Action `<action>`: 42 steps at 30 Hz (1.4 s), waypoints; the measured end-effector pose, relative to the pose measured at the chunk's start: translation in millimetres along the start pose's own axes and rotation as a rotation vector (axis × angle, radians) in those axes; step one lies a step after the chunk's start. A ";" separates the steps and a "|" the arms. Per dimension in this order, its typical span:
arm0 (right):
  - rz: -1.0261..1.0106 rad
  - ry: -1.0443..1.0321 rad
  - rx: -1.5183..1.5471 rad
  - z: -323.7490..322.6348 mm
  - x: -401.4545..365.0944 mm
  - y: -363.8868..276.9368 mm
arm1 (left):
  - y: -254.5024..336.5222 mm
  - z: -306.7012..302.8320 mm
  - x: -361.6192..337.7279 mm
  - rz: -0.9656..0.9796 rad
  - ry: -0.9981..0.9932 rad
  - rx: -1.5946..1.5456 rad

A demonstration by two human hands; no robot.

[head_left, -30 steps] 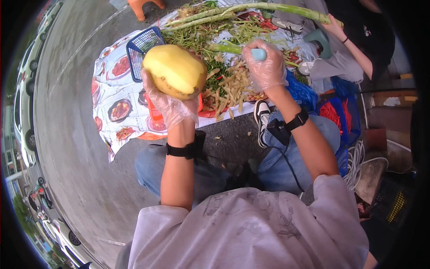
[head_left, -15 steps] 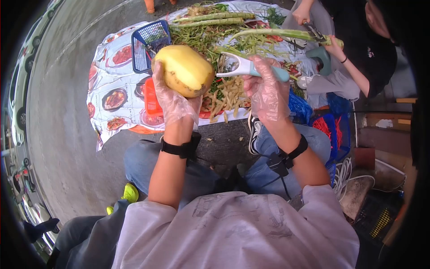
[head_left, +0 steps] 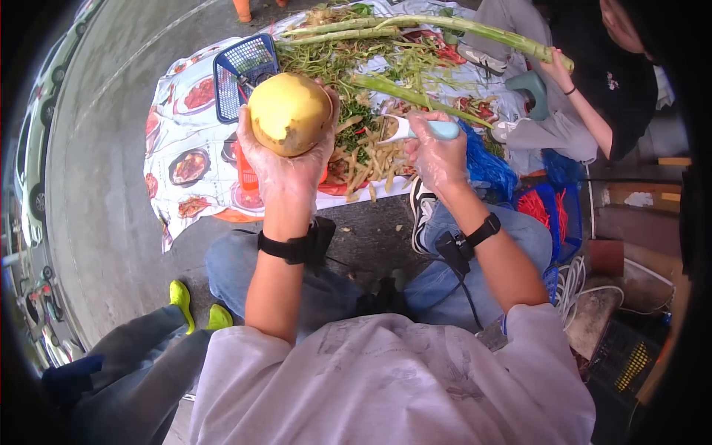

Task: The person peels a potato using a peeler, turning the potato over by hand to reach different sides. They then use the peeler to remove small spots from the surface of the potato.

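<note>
A large, mostly peeled potato (head_left: 289, 111) rests in my left hand (head_left: 284, 174), whose gloved fingers wrap round its sides and underside. Its flesh is yellow, with brown skin patches left on the near, lower side. In a clear plastic glove, my right hand (head_left: 440, 162) grips a Y-shaped peeler (head_left: 443, 130) with a white head and light blue handle. The peeler's head points left, apart from the potato. Below and between the hands, a heap of peelings (head_left: 382, 159) lies on the printed sheet (head_left: 170, 133).
A blue basket (head_left: 222, 81) and a red basket (head_left: 247, 174) stand left. Green trimmings (head_left: 326, 63) cover the sheet. At right, a co-worker's hand (head_left: 556, 70) holds a long green stalk (head_left: 475, 31). A blue plastic bag (head_left: 486, 167) lies near my right hand.
My left hand has turned the potato so its end faces me. My right hand has moved slightly down with the peeler. The co-worker's stalk has swung up; a bystander's shoes have shifted.
</note>
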State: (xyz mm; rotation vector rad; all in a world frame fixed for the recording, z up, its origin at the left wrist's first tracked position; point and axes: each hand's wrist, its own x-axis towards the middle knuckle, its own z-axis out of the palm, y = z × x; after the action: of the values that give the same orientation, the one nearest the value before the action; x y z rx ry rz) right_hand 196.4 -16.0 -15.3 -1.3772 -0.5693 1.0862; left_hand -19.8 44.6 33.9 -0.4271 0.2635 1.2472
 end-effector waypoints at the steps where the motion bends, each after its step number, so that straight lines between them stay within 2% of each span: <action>1: -0.001 0.041 -0.040 -8.2 1.9 14.7 | 6.2 4.7 -0.4 -0.004 -0.084 0.012; 2: -0.011 0.071 -0.083 -9.2 5.7 19.9 | 8.2 6.0 0.2 -0.007 -0.093 0.020; 3: -0.019 0.062 -0.081 -2.6 5.3 12.8 | 10.8 5.0 -0.8 0.086 -0.133 0.170; 4: -0.126 0.021 -0.080 2.9 2.8 6.2 | 13.7 3.4 -2.6 0.185 -0.166 0.316; 5: -0.227 -0.015 -0.079 7.1 -1.7 -0.5 | 16.2 2.2 -3.7 0.144 -0.156 0.280; 6: -0.221 -0.014 -0.082 14.2 -9.3 -12.4 | 17.0 1.3 -4.1 0.144 -0.150 0.277; 8: -0.383 -0.148 0.096 30.9 -25.0 -44.1 | 13.8 -0.9 -1.7 0.150 0.007 0.245; 9: -0.382 -0.152 0.086 36.5 -32.7 -55.2 | 10.0 -4.1 -4.4 0.155 -0.042 0.302; 11: -0.256 -0.283 0.252 46.1 -49.5 -67.1 | 2.0 -5.7 -6.8 0.195 -0.015 0.366; 13: -0.250 -0.277 0.257 53.8 -59.0 -63.9 | -3.2 -5.1 -8.9 0.247 0.061 0.464; 15: -0.232 -0.260 0.288 60.6 -65.0 -62.7 | -8.5 -3.6 -10.8 0.252 0.053 0.471; 23: -0.241 -0.275 0.253 61.2 -67.1 -49.0 | -11.3 -6.3 -8.9 0.218 -0.021 0.467; 32: -0.206 -0.386 0.185 43.9 -39.1 -40.0 | -8.6 -8.8 -2.0 0.262 0.093 0.498; 34: -0.219 -0.258 0.098 31.5 -25.8 -31.8 | -7.3 -4.8 -3.2 0.241 0.200 0.450; 36: -0.172 -0.094 0.019 0.1 8.6 -0.8 | 11.8 6.8 -5.8 -0.018 0.131 0.006; 38: -0.166 -0.035 -0.001 -9.9 19.8 14.6 | 13.5 19.1 -14.1 0.159 -0.061 0.314; 42: -0.233 -0.039 -0.074 9.4 5.6 -8.3 | 22.4 17.4 -16.9 0.065 -0.071 0.177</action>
State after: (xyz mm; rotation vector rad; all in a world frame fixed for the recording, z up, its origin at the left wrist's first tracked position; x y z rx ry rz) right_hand 193.2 -5.3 -7.3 -1.3187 -0.7852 0.9129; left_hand -46.9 43.7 52.7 -0.2231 0.3265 1.2883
